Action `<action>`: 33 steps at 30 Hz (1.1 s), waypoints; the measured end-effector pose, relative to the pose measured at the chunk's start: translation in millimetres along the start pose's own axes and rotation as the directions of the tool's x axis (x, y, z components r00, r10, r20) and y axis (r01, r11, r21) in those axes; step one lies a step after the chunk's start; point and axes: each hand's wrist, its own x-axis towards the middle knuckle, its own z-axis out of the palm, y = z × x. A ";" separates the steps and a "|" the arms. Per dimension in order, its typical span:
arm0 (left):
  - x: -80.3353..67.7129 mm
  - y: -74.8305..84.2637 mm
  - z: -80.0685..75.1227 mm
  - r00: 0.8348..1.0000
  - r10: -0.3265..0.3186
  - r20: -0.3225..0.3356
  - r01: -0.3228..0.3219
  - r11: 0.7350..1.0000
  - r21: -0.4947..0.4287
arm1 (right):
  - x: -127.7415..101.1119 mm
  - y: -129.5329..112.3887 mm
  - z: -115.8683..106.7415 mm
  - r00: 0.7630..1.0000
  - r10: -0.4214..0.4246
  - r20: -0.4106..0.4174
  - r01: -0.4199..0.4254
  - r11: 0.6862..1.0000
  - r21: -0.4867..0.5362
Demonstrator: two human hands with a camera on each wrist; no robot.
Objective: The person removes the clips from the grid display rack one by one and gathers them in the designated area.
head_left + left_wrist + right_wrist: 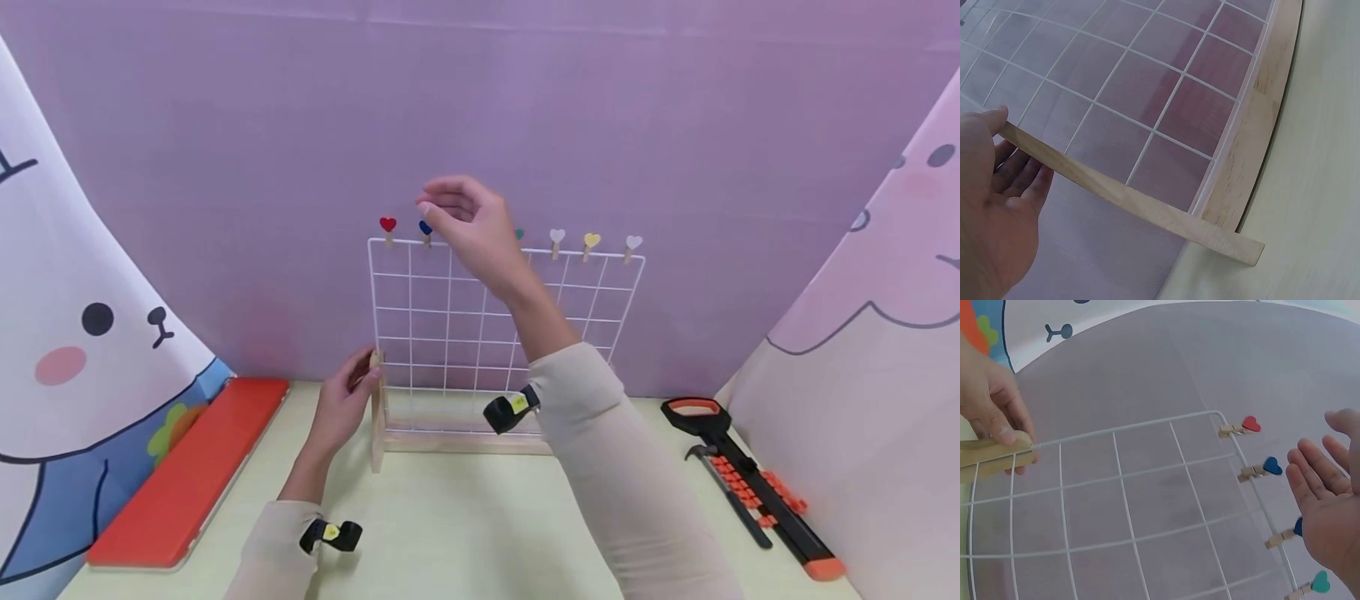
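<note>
A white wire grid (465, 340) stands upright in a wooden base (465, 442). Small wooden clothespins topped with hearts are clipped along its top bar, among them a red one (387, 225), a blue one (1271, 465), a green one (1320, 582) and a yellow one (592, 241). My left hand (337, 408) holds the upper end of the base's left wooden post (1116, 190) between thumb and fingers. Above the top bar, near the blue hearts, is my right hand (472, 229), its fingers loosely bent and nothing held. It hides part of the bar in the head view.
A long red case (195, 475) lies at the left of the table. On the right are a black and orange tool (750, 483), a small hammer (731, 496) and orange pieces (738, 482). Printed cloths hang at both sides, and a purple cloth (300, 125) hangs behind.
</note>
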 end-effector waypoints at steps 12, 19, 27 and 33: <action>0.9 1.8 3.9 1.000 -0.023 0.005 0.023 1.000 0.008 | 15.0 2.2 14.9 1.000 -0.017 0.024 0.019 0.994 -0.104; -0.2 1.4 4.8 1.000 -0.020 -0.002 0.020 1.000 0.016 | 19.8 9.5 18.7 0.998 0.058 0.028 -0.053 0.987 -0.154; -1.4 1.8 4.8 1.000 -0.013 -0.007 0.013 1.000 0.028 | 26.3 12.7 24.2 0.995 0.086 0.051 -0.074 0.977 -0.199; -1.6 1.3 3.6 1.000 -0.014 -0.004 0.014 0.999 0.029 | 30.3 11.9 28.0 0.992 0.113 0.049 -0.099 0.969 -0.225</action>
